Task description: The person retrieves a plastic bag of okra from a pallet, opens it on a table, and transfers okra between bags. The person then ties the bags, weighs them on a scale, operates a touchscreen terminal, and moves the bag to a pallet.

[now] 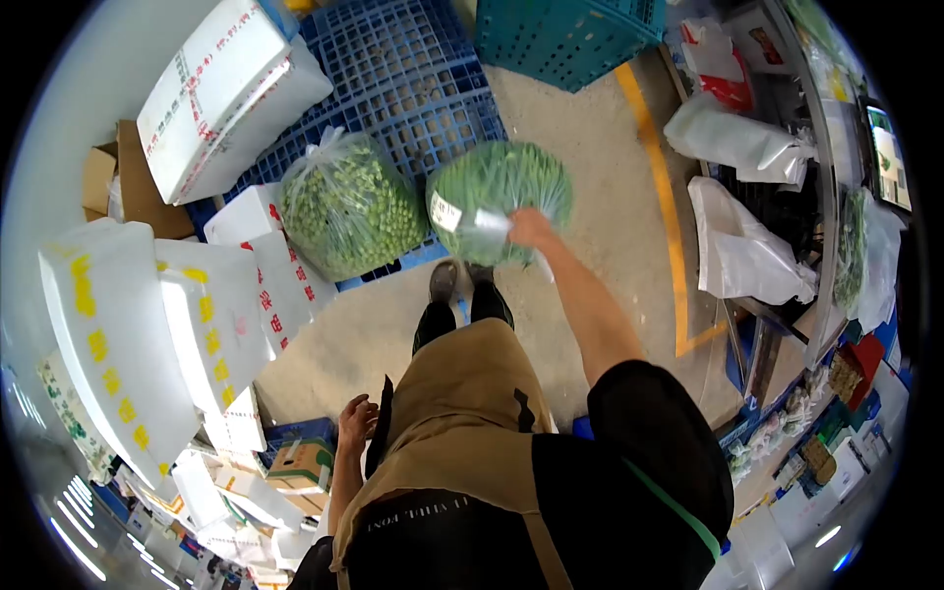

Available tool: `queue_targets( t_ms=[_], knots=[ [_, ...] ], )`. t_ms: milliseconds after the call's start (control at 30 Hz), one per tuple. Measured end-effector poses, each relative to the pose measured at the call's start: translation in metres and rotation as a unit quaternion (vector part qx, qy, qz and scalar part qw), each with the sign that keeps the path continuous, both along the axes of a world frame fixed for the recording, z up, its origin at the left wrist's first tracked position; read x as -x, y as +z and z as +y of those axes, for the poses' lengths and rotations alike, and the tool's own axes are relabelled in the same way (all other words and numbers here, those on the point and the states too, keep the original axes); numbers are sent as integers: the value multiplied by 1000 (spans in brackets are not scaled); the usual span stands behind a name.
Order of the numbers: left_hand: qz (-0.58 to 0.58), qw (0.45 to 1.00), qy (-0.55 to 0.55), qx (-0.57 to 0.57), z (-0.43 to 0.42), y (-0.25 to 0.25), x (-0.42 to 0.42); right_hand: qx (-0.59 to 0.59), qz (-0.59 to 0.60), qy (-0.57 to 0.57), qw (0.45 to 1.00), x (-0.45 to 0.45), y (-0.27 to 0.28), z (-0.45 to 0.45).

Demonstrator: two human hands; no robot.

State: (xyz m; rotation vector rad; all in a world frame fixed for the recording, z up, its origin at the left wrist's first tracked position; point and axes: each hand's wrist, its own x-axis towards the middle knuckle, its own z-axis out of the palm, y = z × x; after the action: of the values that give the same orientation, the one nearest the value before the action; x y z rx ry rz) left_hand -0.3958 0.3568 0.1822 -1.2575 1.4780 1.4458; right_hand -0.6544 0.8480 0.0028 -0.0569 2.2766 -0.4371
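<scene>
1. At our far left we see two white foam boxes (108,344) with yellow characters, standing side by side; an open cardboard box (152,187) sits just above them in view.
2. Next comes a white carton (221,93) with red print, tilted in our view, and nearer us a lower white box (285,280) with red characters.
3. Right beside that lower box we have a clear bag of small round greens (354,211), gathered at its top and resting on the blue pallet (393,74).
4. Our left hand (356,423) hangs low beside the tan apron (462,379), fingers loosely bent and partly open; we see nothing in its hold.
5. Just right of the round greens, by the pallet's near corner and ahead of our shoes (444,280), is the clear bag of long greens (511,177), bearing a white label (445,211). Whether it is lifted or resting, we cannot tell.
6. Our right hand (531,228) is closed around the bunched plastic on the near side of this bag, arm stretched forward.
7. Beyond stands a teal crate (565,39); a yellow line (662,197) runs along the floor (605,147).
8. At our far right, white sacks (747,241) lie near a lit screen (888,157).
</scene>
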Motion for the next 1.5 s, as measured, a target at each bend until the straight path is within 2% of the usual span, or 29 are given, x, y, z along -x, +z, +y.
queue_targets(
  t_ms=[67, 133, 167, 233, 333, 367, 400, 433, 467, 500, 567, 633, 700, 767, 933, 1000, 1033, 1067, 1133, 1200, 1233, 1267, 1367, 1400, 1467, 1500],
  knots=[
    [13, 999, -30, 0, -8, -2, 10, 21, 5, -6, 1000, -40, 0, -17],
    [39, 998, -49, 6, -16, 1, 27, -7, 9, -48, 999, -77, 16, -42],
    [41, 997, -64, 15, -27, -7, 32, 17, 50, -83, 995, -81, 30, -44],
    [51, 996, -72, 18, -40, -12, 49, 62, 114, -160, 979, -103, 79, -44],
    [67, 992, -98, -39, -19, -29, 95, 83, -16, -181, 980, -113, 197, -20],
    [72, 988, -93, -104, -10, -54, 103, 70, -50, -217, 972, -131, 229, -17],
    [50, 986, -81, -138, 9, -84, 115, 60, -83, -251, 963, -154, 259, -21],
    [38, 980, -88, -172, 44, -89, 130, 62, -58, -283, 955, -176, 296, -30],
    [24, 972, -75, -220, 77, -112, 130, 71, -16, -296, 952, -223, 303, -29],
    [-8, 965, -54, -258, 110, -135, 124, -3, -85, -310, 947, -228, 355, -43],
    [-55, 968, -88, -228, 170, -199, 99, 17, -102, -433, 895, -276, 404, -63],
    [-102, 968, -162, -163, 217, -199, 82, 9, -114, -553, 825, -322, 439, -82],
    [-162, 947, -250, -122, 256, -175, 64, 6, -99, -638, 763, -365, 457, -91],
    [-187, 925, -300, -138, 296, -158, 36, 5, -68, -698, 712, -399, 465, -98],
    [-211, 888, -275, -301, 393, -144, -27, 42, 13, -809, 587, -476, 460, -116],
    [-238, 858, -263, -372, 435, -143, -41, 52, 60, -820, 567, -506, 449, -108],
    [-254, 843, -260, -397, 457, -141, -45, -15, 91, -768, 633, -491, 459, -84],
    [-263, 830, -261, -417, 479, -143, -44, -1, 86, -804, 589, -473, 473, -57],
    [-280, 811, -271, -437, 529, -136, -51, 51, 58, -857, 509, -516, 446, -16],
    [-288, 798, -276, -453, 578, -123, -59, 8, 144, -833, 534, -566, 416, 32],
    [-297, 796, -277, -448, 602, -117, -69, -33, 130, -821, 555, -578, 424, 65],
    [-298, 795, -284, -446, 626, -107, -74, -9, 128, -850, 512, -580, 440, 99],
    [-291, 784, -306, -455, 704, -94, -98, -20, 219, -823, 523, -621, 453, 178],
    [-284, 778, -320, -460, 732, -91, -104, -15, 265, -822, 504, -630, 461, 203],
    [-254, 753, -367, -484, 795, -84, -129, -29, 299, -853, 427, -637, 500, 252],
    [-234, 744, -394, -486, 831, -52, -134, -59, 316, -845, 427, -651, 505, 276]
  ],
)
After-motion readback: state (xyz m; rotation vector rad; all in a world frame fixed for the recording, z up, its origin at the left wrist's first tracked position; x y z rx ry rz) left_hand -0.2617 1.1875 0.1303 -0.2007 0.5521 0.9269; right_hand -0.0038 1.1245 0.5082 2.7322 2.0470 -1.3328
